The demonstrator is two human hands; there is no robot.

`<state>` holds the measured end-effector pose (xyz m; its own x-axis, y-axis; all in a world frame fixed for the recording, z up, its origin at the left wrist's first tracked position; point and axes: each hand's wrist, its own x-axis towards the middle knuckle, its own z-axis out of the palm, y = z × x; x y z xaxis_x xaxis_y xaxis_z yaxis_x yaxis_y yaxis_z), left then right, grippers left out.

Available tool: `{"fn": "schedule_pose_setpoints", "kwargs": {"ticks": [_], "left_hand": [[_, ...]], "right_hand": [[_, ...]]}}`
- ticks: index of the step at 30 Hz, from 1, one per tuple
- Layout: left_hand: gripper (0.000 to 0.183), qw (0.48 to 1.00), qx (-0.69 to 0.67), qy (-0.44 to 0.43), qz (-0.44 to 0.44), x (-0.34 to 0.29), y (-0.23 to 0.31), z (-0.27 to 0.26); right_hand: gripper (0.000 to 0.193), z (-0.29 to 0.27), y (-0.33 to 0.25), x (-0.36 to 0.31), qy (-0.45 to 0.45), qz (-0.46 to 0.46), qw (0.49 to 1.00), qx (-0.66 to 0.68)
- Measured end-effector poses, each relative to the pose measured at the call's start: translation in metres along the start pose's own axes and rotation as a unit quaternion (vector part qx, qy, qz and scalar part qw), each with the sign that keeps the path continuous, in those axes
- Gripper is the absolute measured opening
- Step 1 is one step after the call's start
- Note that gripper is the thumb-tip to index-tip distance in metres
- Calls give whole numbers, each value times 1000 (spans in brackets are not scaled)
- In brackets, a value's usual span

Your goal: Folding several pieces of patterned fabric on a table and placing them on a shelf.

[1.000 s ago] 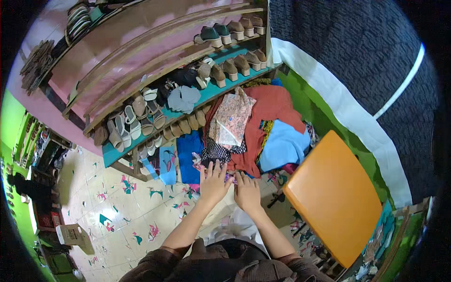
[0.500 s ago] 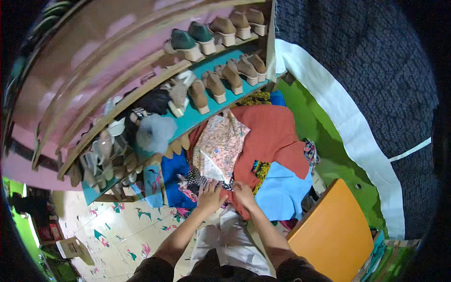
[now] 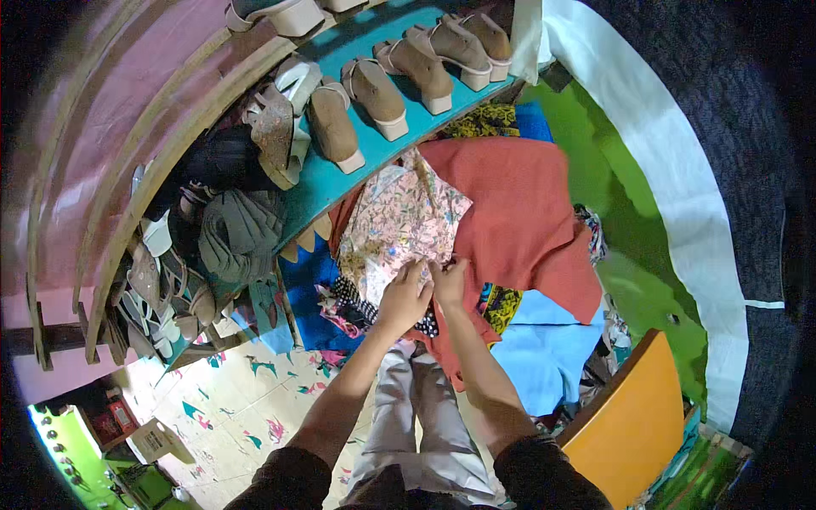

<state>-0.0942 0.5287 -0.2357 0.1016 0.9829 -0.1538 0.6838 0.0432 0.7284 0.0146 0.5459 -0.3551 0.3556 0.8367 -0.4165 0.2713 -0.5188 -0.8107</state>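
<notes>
Covering some floral cloth [image 3: 404,208], left hand [image 3: 406,297] and right hand [image 3: 449,283] leave their grip unclear.

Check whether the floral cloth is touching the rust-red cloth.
Touching: the head view shows the floral cloth lying partly over the rust-red cloth, its right edge resting directly on it.

There's open air over the pink floral fabric [image 3: 399,212] and rust-red cloth [image 3: 518,212], but the teal shelf [image 3: 319,195] with beige block-heeled shoes [image 3: 376,95] bars the front, a flat orange panel [image 3: 633,425] the lower right!
</notes>
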Motion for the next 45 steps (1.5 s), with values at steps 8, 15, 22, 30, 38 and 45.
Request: {"fn": "schedule_pose_setpoints", "kwargs": {"ticks": [8, 15, 22, 30, 38, 45], "left_hand": [[42, 998, -31, -36, -37, -68, -15, -28], [40, 998, -4, 36, 59, -77, 20, -89], [67, 956, 50, 27, 287, -53, 151, -121], [43, 839, 115, -167, 505, -70, 296, -78], [50, 815, 24, -232, 530, -211, 397, 20], [85, 745, 135, -390, 524, -308, 359, 171]], "right_hand": [[24, -35, -40, -24, -57, -40, 975, 210], [21, -151, -157, -114, -183, 59, 944, 267], [24, -294, -227, -185, -221, -58, 968, 105], [33, -454, -264, -277, -127, -186, 913, -341], [38, -645, -144, -403, 134, -140, 948, -254], [22, -726, 34, -430, 255, -114, 894, -349]]}}
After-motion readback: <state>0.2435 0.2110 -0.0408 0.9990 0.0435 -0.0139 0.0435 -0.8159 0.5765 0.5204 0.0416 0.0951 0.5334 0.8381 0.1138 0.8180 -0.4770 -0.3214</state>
